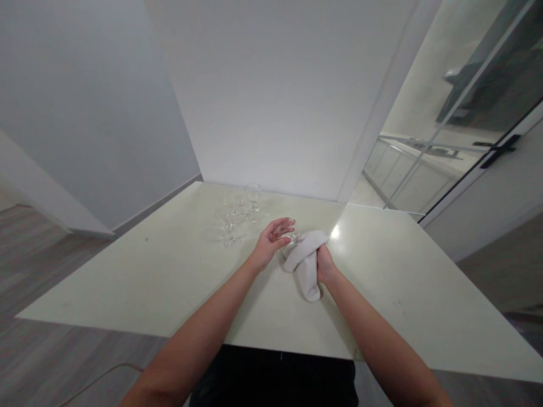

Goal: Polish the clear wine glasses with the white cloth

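My right hand (324, 263) is closed on a white cloth (306, 263) that hangs from it over the pale table (127, 282). A small clear glass (294, 236) shows at the cloth's upper end, partly wrapped by it. My left hand (274, 238) is beside that glass, palm up and fingers apart, its fingertips touching or nearly touching the glass. Further back stands a cluster of several clear stemmed glasses (237, 212), hard to separate against the table.
White walls rise right behind the table's far edge. A glass sliding door (445, 124) stands at the right, with a dark handle. Grey wood floor (34, 254) lies to the left, and a thin cable (97, 379) runs below the table's near edge.
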`<state>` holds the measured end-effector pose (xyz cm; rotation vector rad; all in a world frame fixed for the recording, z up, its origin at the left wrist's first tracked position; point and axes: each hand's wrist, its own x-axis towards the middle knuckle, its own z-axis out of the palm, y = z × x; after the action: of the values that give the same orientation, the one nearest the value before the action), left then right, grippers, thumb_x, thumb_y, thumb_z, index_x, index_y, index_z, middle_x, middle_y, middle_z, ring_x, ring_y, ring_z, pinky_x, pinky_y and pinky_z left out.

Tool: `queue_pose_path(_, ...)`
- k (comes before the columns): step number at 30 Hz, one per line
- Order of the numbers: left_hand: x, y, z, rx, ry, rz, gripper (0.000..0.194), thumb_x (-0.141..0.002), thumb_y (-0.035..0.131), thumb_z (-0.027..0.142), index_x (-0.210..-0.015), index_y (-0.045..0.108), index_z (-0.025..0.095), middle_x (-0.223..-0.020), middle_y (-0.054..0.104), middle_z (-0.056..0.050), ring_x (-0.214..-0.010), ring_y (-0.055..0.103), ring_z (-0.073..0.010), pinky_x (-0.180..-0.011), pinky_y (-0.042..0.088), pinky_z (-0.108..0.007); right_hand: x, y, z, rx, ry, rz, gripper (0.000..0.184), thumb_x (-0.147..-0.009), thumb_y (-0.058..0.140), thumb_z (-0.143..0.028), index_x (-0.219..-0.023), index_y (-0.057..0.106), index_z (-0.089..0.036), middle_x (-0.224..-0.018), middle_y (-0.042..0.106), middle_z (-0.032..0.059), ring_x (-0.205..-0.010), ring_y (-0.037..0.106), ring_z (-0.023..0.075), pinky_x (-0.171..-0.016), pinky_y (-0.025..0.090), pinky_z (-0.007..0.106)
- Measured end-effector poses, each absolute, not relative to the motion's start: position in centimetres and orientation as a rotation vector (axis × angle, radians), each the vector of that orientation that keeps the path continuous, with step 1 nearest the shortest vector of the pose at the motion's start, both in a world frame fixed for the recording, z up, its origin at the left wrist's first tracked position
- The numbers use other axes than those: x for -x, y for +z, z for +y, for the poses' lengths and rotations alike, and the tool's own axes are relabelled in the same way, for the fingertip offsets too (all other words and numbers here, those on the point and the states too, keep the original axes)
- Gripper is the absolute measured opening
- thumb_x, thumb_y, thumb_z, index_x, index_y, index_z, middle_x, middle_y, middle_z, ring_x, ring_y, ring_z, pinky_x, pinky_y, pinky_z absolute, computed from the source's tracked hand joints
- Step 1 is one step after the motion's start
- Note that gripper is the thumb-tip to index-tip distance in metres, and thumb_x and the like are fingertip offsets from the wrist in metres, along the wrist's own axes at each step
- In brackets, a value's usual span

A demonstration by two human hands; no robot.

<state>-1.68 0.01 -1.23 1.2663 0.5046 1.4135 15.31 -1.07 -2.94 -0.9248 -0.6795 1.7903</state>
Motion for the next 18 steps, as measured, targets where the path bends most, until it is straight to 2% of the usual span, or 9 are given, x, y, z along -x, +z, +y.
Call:
queue_pose_path(6, 1.3, -0.6, -1.3, -1.501, 1.268, 0.573, 0.068, -0.07, 0.079, 0.028, -0.129, 0.046, 0.023, -0.125, 0.06, -0.015, -0.098, 0.067, -0.0212, -0.087, 0.051, -0.037, -14.9, -4.1, -1.4, 1.048, 1.634, -0.822, 0.027, -0.062, 0.069, -0.029, -0.086, 0.068, -0.018, -0.073, 0.074, 0.0043, -0.076, 0.069, 0.0233, -0.072, 0.055, 0.034)
queue_pose_path(13, 0.4, -0.3, -2.7, -1.872, 1.332, 0.826, 0.073, -0.069, 0.079, 0.036, -0.133, 0.046, 0.025, -0.125, 0.062, -0.011, -0.105, 0.064, -0.0225, -0.09, 0.048, -0.035, -15.5, -3.7, -0.8, 0.982, 1.53, -0.868, 0.027, -0.058, 0.07, -0.025, -0.084, 0.07, -0.016, -0.076, 0.075, 0.0059, -0.077, 0.069, 0.0247, -0.074, 0.054, 0.036)
queue_pose_path(18, 0.3, -0.6, -3.0, -2.087, 1.299, 0.854, 0.071, -0.071, 0.076, 0.039, -0.134, 0.045, 0.026, -0.127, 0.062, -0.011, -0.108, 0.064, -0.0235, -0.091, 0.049, -0.035, -15.6, -3.9, -0.5, 0.985, 1.468, -0.941, 0.028, -0.062, 0.068, -0.028, -0.086, 0.07, -0.015, -0.081, 0.075, 0.0073, -0.082, 0.069, 0.0244, -0.079, 0.053, 0.036)
